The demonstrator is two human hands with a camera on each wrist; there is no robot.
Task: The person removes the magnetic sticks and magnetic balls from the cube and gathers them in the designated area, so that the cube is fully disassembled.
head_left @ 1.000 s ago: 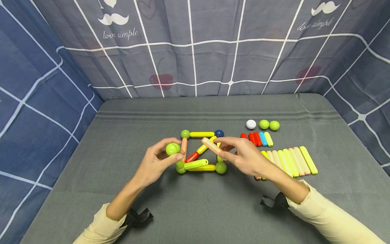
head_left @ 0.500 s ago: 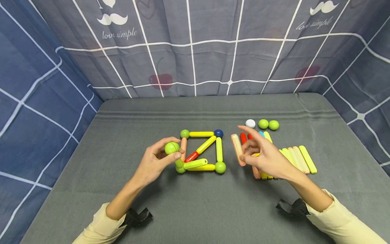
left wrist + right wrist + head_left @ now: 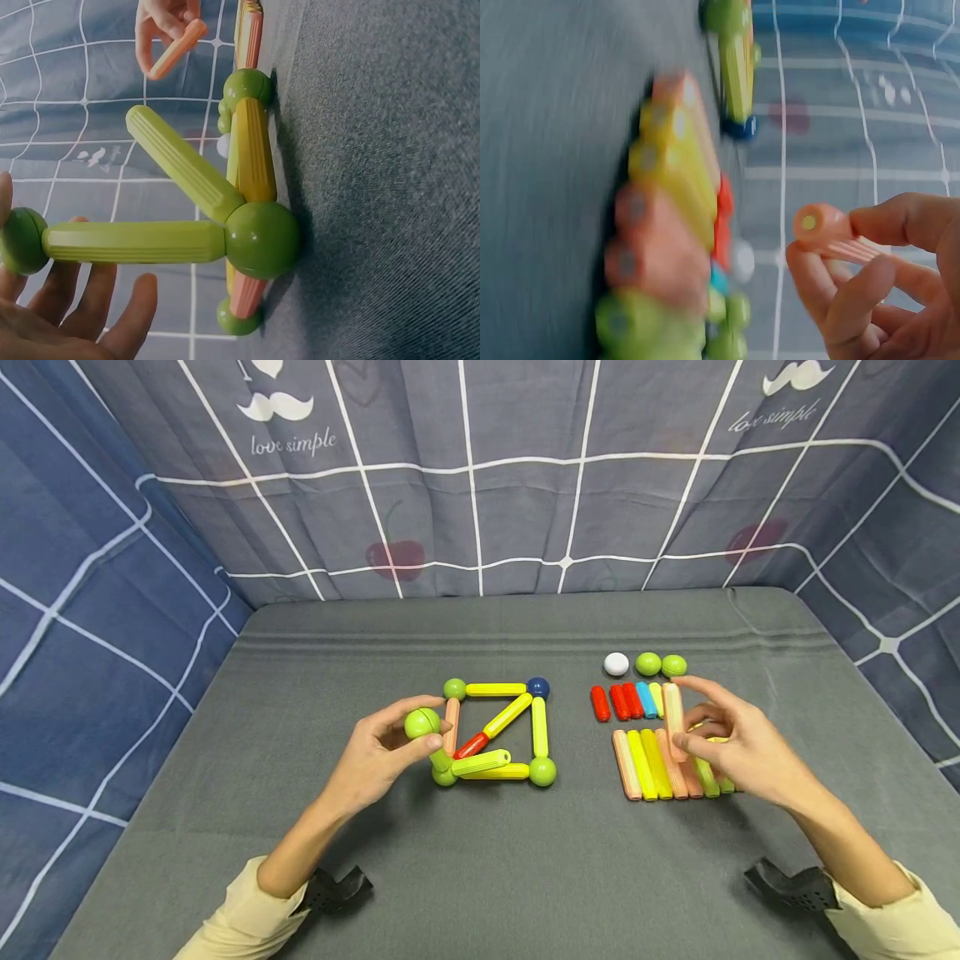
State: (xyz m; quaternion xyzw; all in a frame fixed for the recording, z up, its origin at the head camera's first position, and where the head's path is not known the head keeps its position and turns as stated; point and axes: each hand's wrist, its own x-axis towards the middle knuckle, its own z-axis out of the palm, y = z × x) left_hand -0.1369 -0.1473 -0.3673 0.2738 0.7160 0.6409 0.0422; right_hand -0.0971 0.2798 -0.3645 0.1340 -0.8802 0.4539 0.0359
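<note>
1. Gridded cloth (image 3: 525, 518) walls the grey counter (image 3: 480, 868) I'm watching.
2. Right hand (image 3: 753, 747) has carried its pale stick (image 3: 672, 714) from over the frame (image 3: 507, 716) to over the row of sticks (image 3: 643, 764); I'd judge that stick unjoined, since the frame lies well apart.
3. Its grip pinches the stick; the left hand (image 3: 378, 752) has its grip round a green ball (image 3: 422, 722) atop an upright stick (image 3: 135, 241) at the frame's near left corner.
4. Lettering (image 3: 293, 443) reads "love simple", twice; I see no brand.

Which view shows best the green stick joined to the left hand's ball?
Left wrist view: it shows the green stick lengthwise, close up. Head view: only a short part, beside the left hand. Right wrist view: I cannot distinguish it.
</note>
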